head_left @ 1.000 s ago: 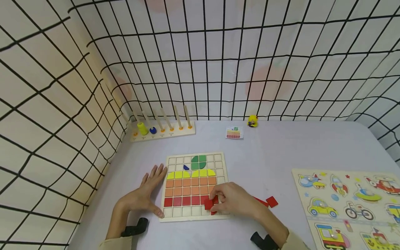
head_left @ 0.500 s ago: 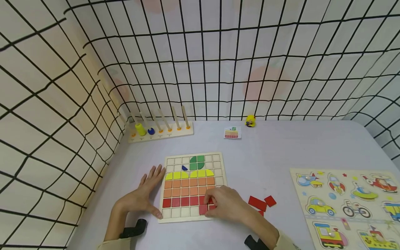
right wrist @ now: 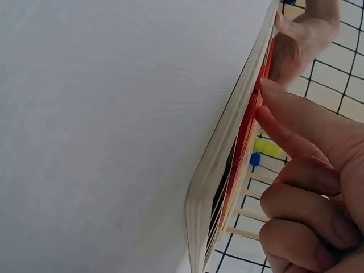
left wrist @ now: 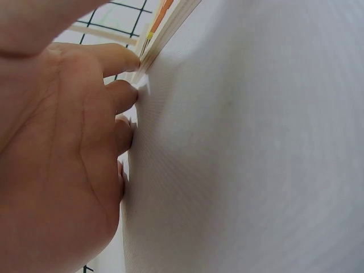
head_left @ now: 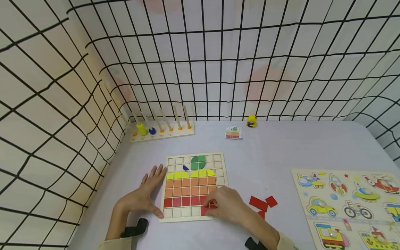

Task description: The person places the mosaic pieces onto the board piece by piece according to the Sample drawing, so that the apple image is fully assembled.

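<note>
A pale wooden grid board (head_left: 186,218) lies on the table with green, yellow, orange and red tiles in its rows. My left hand (head_left: 142,196) rests beside its left edge with fingers spread, a fingertip at the upper edge and the thumb at the lower left corner. At the lower right of the board my right hand (head_left: 226,205) has thumb and index finger at a red square tile (head_left: 204,210) in the bottom row. In the right wrist view, those fingertips (right wrist: 272,86) sit at the red tiles and the other fingers are curled. The hand hides part of the board.
Loose red tiles (head_left: 258,203) lie right of the right hand. A picture puzzle board (head_left: 339,218) is further right. At the back stand a peg stand (head_left: 162,133), a small pattern card (head_left: 234,132) and a yellow toy figure (head_left: 251,121). Black netting (head_left: 203,62) rises behind.
The right hand has lowered the red square tile from above the board into the bottom row, shifting slightly left. Loose red tiles at its right now show more. The left hand stays put.
</note>
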`<state>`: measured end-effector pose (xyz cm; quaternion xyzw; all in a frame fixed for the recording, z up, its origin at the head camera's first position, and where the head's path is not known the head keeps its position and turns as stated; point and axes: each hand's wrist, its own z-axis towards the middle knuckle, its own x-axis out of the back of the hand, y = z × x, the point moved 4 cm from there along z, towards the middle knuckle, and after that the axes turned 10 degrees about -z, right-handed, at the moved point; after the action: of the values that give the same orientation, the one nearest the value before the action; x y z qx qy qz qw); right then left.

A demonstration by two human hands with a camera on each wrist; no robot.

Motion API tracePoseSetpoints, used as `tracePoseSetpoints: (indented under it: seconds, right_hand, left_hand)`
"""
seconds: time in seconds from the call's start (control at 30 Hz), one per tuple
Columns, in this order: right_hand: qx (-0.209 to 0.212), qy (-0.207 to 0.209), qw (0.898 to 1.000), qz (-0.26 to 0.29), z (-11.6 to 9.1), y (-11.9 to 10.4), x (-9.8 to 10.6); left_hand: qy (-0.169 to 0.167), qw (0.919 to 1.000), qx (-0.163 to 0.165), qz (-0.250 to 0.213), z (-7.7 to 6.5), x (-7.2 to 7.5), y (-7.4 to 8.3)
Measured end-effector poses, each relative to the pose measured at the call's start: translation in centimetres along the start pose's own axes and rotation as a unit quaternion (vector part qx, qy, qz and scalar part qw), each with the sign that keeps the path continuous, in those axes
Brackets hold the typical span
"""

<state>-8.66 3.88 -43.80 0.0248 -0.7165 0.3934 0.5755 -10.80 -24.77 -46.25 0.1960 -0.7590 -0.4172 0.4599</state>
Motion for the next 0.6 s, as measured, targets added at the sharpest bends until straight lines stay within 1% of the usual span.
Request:
tracePoseSetpoints:
  seconds: [0.1,0.17,0.27,0.33,0.37,0.43,0.5,0.6]
  right_hand:
    - [0.007,0.004,1.000,-0.005,0.0,-0.1,0.0]
    - [0.003,-0.005,1.000,0.008,0.0,0.0,-0.1]
    - [-0.011,-0.041,0.998,0.053,0.1,0.5,0.1]
    - [-0.021,-0.067,0.993,0.092,0.2,1.2,0.7]
    - [-0.024,-0.076,0.991,0.105,0.2,1.8,1.1]
    - [-0.031,-0.084,0.989,0.117,0.0,3.2,2.5]
    - [-0.038,-0.081,0.990,0.112,-0.4,5.1,4.1]
    - [-0.066,-0.085,0.990,0.091,-1.6,8.5,6.2]
  left_hand:
    - [0.000,1.0000,0.002,0.002,-0.1,0.1,0.0]
    - [0.000,1.0000,0.002,0.002,-0.1,0.1,0.1]
    - [0.001,1.0000,0.005,0.001,-0.2,0.1,0.1]
    - [0.003,1.0000,0.006,0.001,-0.2,0.2,0.1]
    - [0.003,1.0000,0.007,0.000,-0.2,0.2,0.1]
    - [0.003,1.0000,0.005,0.000,-0.2,0.2,0.1]
    - [0.002,1.0000,0.004,0.001,-0.1,0.1,0.1]
    - [0.001,1.0000,0.005,0.002,-0.1,0.1,0.0]
